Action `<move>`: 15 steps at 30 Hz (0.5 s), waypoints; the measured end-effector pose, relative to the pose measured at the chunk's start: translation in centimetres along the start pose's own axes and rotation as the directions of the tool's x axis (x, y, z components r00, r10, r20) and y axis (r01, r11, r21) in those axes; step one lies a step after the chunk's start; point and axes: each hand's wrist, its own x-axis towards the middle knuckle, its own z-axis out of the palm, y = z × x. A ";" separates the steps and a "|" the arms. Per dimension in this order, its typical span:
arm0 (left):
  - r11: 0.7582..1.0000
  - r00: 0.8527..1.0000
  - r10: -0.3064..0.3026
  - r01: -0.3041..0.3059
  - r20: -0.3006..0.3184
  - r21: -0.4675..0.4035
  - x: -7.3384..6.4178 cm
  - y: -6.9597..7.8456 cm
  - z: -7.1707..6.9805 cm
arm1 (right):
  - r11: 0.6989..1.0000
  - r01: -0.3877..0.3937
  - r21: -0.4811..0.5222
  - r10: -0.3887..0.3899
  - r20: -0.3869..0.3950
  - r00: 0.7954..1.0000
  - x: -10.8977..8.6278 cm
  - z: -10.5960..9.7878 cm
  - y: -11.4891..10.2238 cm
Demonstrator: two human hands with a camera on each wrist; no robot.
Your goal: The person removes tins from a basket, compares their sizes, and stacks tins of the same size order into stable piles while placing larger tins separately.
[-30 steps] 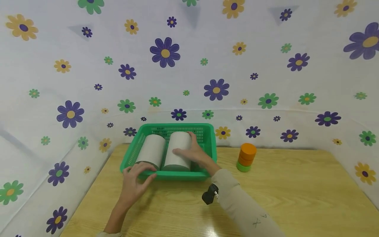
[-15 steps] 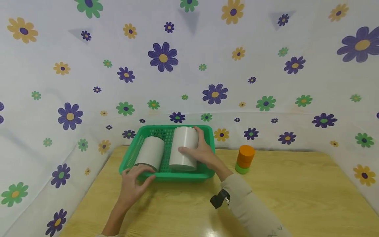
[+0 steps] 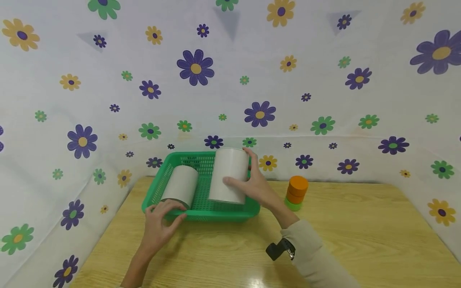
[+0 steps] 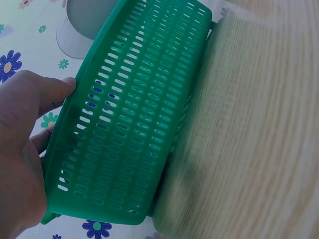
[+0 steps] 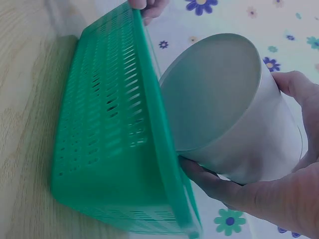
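Note:
My right hand [image 3: 258,188] grips a white cylinder with a flat grey-white end, like a canister [image 3: 229,174], its thumb across the front and fingers round the far right side. The cylinder is held tilted over the right half of a green perforated plastic basket [image 3: 216,216]. In the right wrist view, the flat end of the canister [image 5: 214,94] rises above the basket's rim. At the front left, my left hand [image 3: 158,226] holds the basket's rim, with fingers and thumb on it in the left wrist view. A second white cylinder [image 3: 181,185] lies in the basket's left half.
To the right of the basket stands a small stack of orange round pieces [image 3: 297,188] on a green one [image 3: 293,205]. The basket rests on a wood-grain table [image 3: 342,232]. Behind it hangs a white cloth with flowers [image 3: 223,92].
My right hand has raised the white canister from beside the other cylinder and carried it a little right, widening the gap between them. My left hand stays at the basket rim.

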 end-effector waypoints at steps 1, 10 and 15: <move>1.000 1.000 0.003 -0.003 -0.005 -0.001 0.1 0.0 0.0 | 1.000 0.007 -0.008 -0.007 -0.003 1.000 -0.2 -0.2 -0.1; 1.000 1.000 0.014 -0.014 -0.013 0.003 0.1 -0.2 0.1 | 0.997 0.078 0.025 -0.077 -0.017 0.997 -2.3 -2.1 -1.4; 1.000 1.000 0.010 -0.010 -0.009 0.000 0.0 -0.3 0.1 | 0.991 0.111 0.071 -0.109 -0.024 0.994 -3.6 -3.5 -1.8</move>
